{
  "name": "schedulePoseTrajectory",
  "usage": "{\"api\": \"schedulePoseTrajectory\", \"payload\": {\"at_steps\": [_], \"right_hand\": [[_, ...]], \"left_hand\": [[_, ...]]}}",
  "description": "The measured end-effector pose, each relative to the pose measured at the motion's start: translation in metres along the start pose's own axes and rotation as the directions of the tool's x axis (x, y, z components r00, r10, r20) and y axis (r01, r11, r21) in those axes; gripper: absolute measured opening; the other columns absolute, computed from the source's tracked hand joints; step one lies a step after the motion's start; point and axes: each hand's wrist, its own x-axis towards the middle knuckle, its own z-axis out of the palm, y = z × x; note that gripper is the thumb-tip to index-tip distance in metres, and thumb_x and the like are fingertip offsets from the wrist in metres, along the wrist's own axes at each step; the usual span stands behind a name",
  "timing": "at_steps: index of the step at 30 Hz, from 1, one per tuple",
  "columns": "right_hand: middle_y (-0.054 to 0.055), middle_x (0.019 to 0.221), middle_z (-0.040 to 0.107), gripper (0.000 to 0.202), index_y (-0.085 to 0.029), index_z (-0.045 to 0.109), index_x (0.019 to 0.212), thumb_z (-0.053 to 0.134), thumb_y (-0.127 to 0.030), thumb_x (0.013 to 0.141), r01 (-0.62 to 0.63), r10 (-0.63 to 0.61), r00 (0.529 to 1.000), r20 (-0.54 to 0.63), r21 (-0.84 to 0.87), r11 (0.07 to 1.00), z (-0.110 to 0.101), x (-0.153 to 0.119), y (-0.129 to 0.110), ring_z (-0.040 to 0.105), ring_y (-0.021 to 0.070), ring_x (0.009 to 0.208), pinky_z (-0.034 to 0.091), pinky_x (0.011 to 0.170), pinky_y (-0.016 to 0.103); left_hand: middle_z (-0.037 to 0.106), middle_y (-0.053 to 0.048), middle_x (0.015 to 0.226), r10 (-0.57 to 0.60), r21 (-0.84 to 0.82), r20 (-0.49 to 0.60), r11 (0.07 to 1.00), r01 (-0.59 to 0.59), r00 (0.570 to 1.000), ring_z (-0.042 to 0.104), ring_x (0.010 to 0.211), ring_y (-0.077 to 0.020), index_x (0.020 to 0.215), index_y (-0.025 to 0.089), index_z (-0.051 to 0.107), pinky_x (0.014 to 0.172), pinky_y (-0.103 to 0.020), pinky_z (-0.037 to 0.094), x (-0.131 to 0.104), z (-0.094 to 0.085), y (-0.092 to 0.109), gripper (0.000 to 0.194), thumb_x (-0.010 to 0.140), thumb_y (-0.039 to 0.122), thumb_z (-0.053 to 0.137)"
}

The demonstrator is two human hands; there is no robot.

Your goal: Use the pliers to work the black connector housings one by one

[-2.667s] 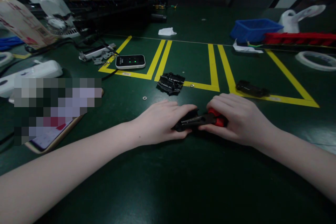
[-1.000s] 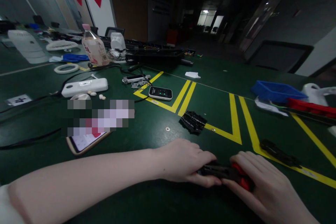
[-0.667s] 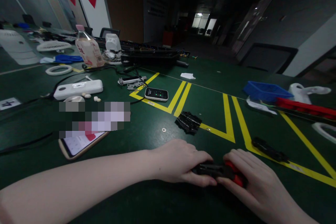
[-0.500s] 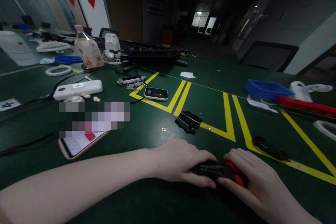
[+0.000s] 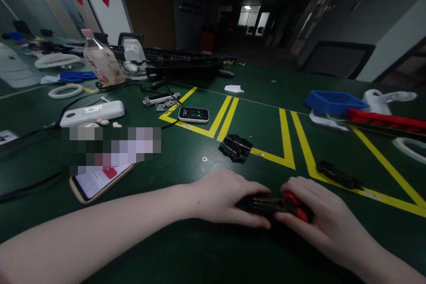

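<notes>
Near the front of the green table, my right hand point(image 5: 317, 213) is wrapped round the red handles of a pair of pliers point(image 5: 294, 207). The dark jaws point left, towards my left hand point(image 5: 229, 197). Thumb and fingers of my left hand pinch a black part point(image 5: 248, 204), which meets the plier jaws; its shape is mostly hidden. Beyond my left hand lies a cluster of black plastic pieces point(image 5: 235, 147). A long black piece point(image 5: 338, 175) rests on yellow tape to the right. A small ring point(image 5: 204, 159) lies beyond my left wrist.
A phone point(image 5: 100, 182) and a white power bank point(image 5: 92, 114) lie at the left, with black cables. A small white device point(image 5: 193, 114) sits mid-table. Farther back stand a bottle point(image 5: 102, 60) and a white fan point(image 5: 134, 55). A blue tray point(image 5: 336, 102) and red strip point(image 5: 386, 122) are at the right.
The view has shifted slightly, so the table items appear a little farther left and higher. Both hands keep their hold, and the pliers and black part stay together between them.
</notes>
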Motion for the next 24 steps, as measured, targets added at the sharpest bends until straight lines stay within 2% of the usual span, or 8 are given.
{"api": "schedulePoseTrajectory", "payload": {"at_steps": [4,7,13,24], "right_hand": [[0.004,0.076,0.057,0.047,-0.020,0.055,0.083,0.044,-0.063,0.096,-0.032,0.031,0.999,0.024,0.037,0.999,-0.0038,0.0027,-0.0036,0.051,0.0154,0.066,0.040,0.057,0.030],[0.003,0.075,0.055,0.047,-0.020,0.055,0.081,0.045,-0.064,0.095,-0.043,0.039,0.997,0.068,0.068,0.997,-0.0057,0.0046,-0.0010,0.049,0.0145,0.064,0.038,0.056,0.029],[0.001,0.068,0.052,0.050,-0.020,0.054,0.075,0.049,-0.067,0.091,-0.010,-0.013,0.986,0.168,0.131,0.991,-0.0053,0.0083,0.0038,0.044,0.0116,0.058,0.033,0.050,0.026],[0.002,0.067,0.052,0.054,-0.019,0.054,0.075,0.045,-0.069,0.093,0.000,-0.017,0.988,0.155,0.110,0.994,-0.0023,0.0095,-0.0005,0.044,0.0113,0.057,0.031,0.050,0.026]], "left_hand": [[0.075,-0.008,0.102,-0.023,-0.088,0.017,0.996,0.025,1.000,0.071,0.090,-0.0222,0.127,0.019,0.062,0.075,-0.029,0.050,-0.0008,-0.0024,0.0017,0.057,0.088,0.061,0.065],[0.075,-0.008,0.103,-0.044,-0.146,0.011,0.988,0.045,0.999,0.071,0.089,-0.0221,0.125,0.019,0.064,0.075,-0.029,0.049,-0.0016,-0.0027,0.0029,0.057,0.086,0.061,0.067],[0.074,-0.006,0.103,-0.051,-0.170,0.014,0.984,0.053,0.999,0.069,0.089,-0.0208,0.119,0.019,0.067,0.071,-0.026,0.045,-0.0017,-0.0019,0.0029,0.051,0.085,0.057,0.070],[0.074,-0.004,0.097,-0.083,-0.216,-0.002,0.973,0.081,0.997,0.067,0.079,-0.0172,0.117,0.017,0.068,0.067,-0.025,0.042,-0.0022,-0.0015,0.0061,0.048,0.085,0.053,0.073]]}}
